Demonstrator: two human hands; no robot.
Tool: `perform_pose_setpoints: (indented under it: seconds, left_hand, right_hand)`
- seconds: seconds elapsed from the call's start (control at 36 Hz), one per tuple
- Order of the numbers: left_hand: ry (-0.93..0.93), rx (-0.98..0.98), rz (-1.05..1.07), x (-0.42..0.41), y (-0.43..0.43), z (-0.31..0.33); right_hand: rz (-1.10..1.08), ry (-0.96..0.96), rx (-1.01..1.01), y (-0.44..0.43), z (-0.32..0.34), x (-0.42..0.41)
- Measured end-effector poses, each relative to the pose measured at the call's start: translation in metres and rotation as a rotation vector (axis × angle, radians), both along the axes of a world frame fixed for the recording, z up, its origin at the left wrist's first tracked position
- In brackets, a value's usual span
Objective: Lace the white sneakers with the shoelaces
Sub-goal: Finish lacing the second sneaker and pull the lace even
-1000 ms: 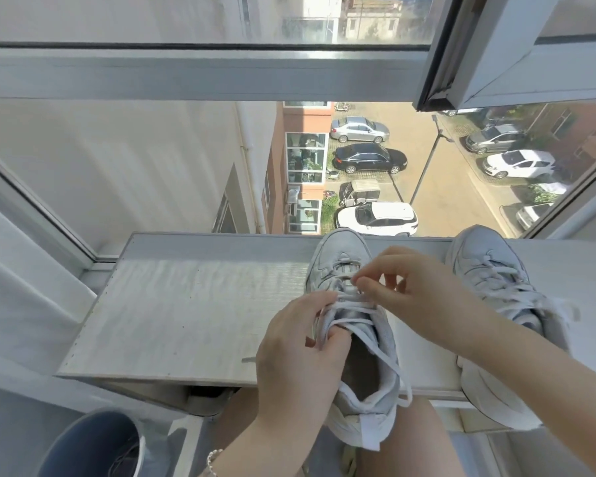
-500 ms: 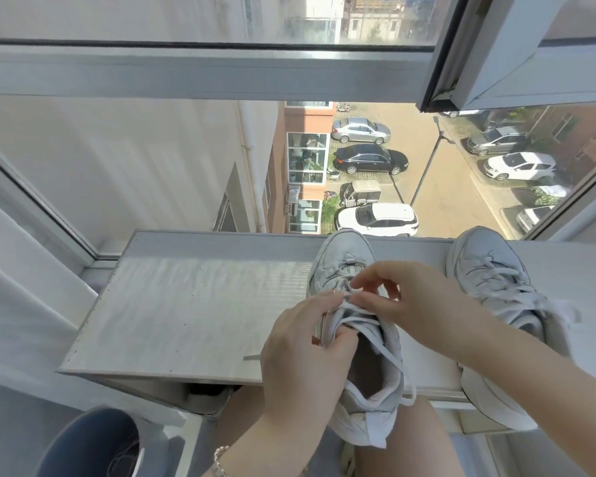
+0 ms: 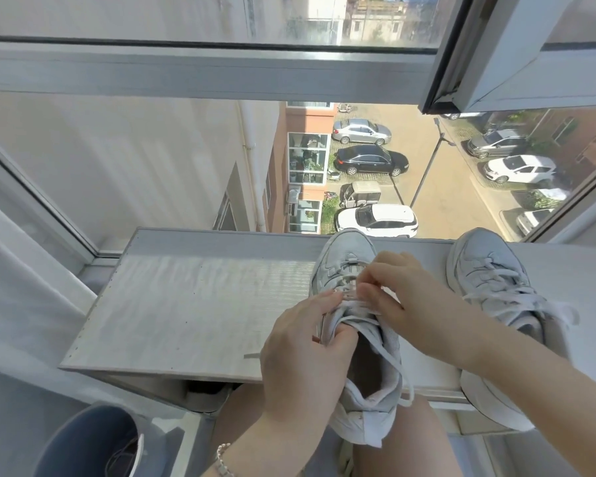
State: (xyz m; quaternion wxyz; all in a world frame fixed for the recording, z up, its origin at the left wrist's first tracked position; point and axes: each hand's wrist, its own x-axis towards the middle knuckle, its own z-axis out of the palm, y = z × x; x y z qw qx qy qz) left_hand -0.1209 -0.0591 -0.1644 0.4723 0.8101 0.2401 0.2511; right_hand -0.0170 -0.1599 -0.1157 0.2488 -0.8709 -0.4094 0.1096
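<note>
Left hand grips the sneaker by its side while right hand, reaching across, pinches the shoelace.

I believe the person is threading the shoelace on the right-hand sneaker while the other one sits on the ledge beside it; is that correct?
Not quite. The head view shows the left hand gripping the left-hand sneaker and the right hand pinching its shoelace; the right-hand sneaker is the one sitting on the ledge beside it.
</note>
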Motion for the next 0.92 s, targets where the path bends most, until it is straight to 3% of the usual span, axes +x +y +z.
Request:
perform_pose_setpoints:
  seconds: [0.25, 0.39, 0.61, 0.92]
  left_hand:
    - [0.028, -0.015, -0.02, 0.0, -0.001, 0.005]
    - [0.06, 0.048, -0.081, 0.002, 0.001, 0.009]
    - [0.204, 0.068, -0.501, 0.008, 0.017, 0.032]
    - [0.312, 0.433, -0.647, 0.05, 0.034, 0.057]
  right_hand:
    - [-0.079, 0.113, 0.248, -0.023, -0.027, -0.01]
    - [-0.359, 0.194, 0.39, -0.031, -0.026, -0.027]
    - [-0.504, 0.339, 0.341, -0.033, -0.025, -0.035]
    - [-0.547, 0.376, 0.351, -0.033, -0.023, -0.039]
